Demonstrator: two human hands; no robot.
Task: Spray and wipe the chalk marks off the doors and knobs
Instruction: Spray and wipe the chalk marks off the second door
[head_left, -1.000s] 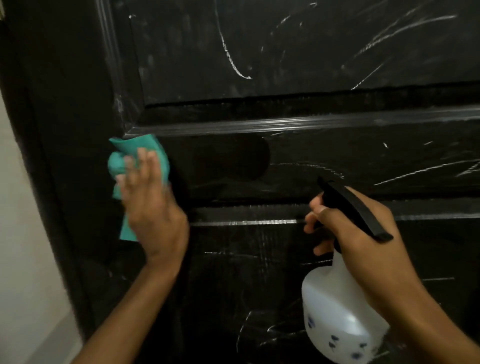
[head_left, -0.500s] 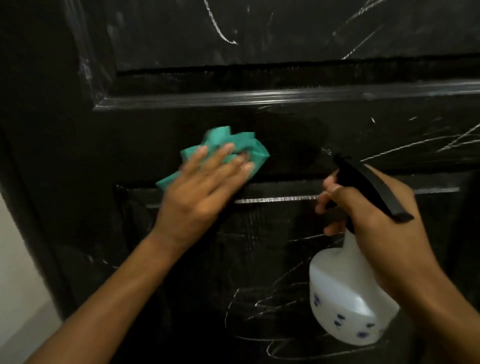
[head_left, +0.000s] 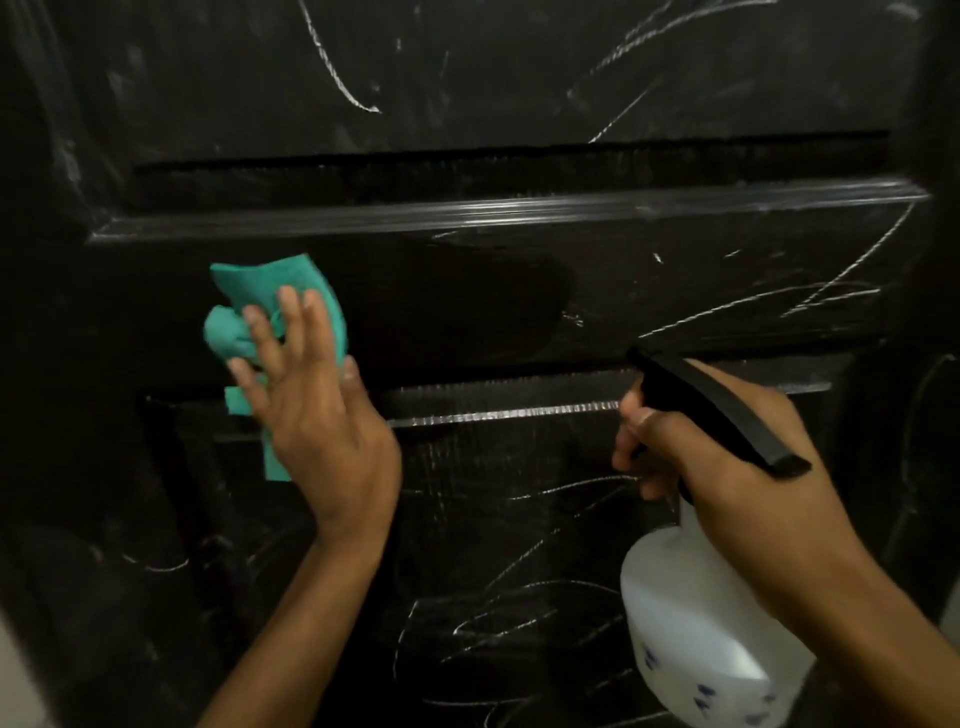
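Pressing the crumpled teal cloth (head_left: 291, 306) flat with spread left-hand (head_left: 317, 410) fingers suited the black panelled door (head_left: 675, 270), while the right hand (head_left: 737, 483) curled round the white spray bottle (head_left: 696, 639).

Interior of a home: a dark panelled door (head_left: 467, 312) with raised mouldings, scribbled with chalk marks (head_left: 519, 597); pale wall (head_left: 15, 675) at lower left.

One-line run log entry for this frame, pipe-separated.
phase: wiping | left hand: presses green cloth on door | right hand: grips spray bottle | chalk marks: remain
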